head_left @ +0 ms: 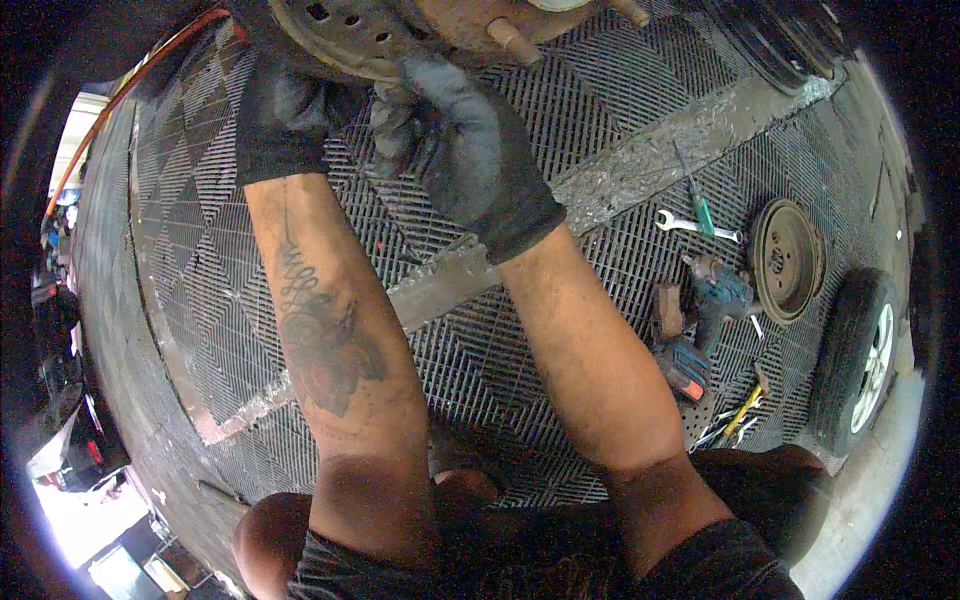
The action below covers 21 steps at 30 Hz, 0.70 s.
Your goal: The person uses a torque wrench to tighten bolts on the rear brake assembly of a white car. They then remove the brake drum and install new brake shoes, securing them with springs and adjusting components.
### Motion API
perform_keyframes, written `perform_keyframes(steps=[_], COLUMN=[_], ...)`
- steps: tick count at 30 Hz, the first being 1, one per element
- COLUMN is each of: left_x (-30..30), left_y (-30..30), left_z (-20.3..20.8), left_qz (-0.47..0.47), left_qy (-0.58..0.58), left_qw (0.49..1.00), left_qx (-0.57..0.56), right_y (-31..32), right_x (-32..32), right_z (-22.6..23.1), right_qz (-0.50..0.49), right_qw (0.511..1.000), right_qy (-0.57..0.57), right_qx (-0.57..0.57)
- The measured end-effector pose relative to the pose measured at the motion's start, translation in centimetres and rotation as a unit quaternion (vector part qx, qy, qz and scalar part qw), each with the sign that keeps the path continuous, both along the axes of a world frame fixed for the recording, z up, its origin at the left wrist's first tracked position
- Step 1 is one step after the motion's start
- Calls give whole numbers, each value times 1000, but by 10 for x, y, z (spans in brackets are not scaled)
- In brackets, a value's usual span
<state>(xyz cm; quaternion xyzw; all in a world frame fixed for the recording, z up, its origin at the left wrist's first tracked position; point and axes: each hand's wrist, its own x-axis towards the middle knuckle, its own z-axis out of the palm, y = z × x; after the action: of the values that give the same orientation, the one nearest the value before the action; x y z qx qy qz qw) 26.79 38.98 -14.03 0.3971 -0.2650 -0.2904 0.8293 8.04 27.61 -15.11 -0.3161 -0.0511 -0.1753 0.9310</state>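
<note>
Now we're looking down at the gridded floor mat [600,250], and at its top edge sits the rusty wheel hub [400,30], studs poking out. Off at the mat's right edge lies a loose wheel [860,360], just beside a brake drum [785,260]. Our gloved left hand [285,105] presses against the hub's lower rim (fingers hidden, so we cannot tell how they're set). Our gloved right hand [470,140] curls closed around a dark part just under the hub. Near the drum: a cordless drill [700,320], a wrench [695,227], a green screwdriver [700,205].
</note>
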Motion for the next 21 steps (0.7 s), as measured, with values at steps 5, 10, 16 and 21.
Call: perform_keyframes(steps=[5, 10, 16, 21], left_x=[-1, -1, -13, -20], left_y=[-4, -7, -12, -23], left_z=[2, 0, 4, 7], left_qz=[9, 45, 61, 58], left_qy=[-75, -76, -36, -11], left_qw=[996, 995, 997, 997], left_qx=[41, 41, -19, -44], right_y=[-1, 1, 3, 4], right_x=[0, -1, 0, 0], right_z=[0, 0, -4, -1], right_qz=[16, -7, 17, 58], right_qw=[1000, 1000, 999, 992], right_qy=[-11, -2, -8, -8], right_qx=[23, -15, 42, 115])
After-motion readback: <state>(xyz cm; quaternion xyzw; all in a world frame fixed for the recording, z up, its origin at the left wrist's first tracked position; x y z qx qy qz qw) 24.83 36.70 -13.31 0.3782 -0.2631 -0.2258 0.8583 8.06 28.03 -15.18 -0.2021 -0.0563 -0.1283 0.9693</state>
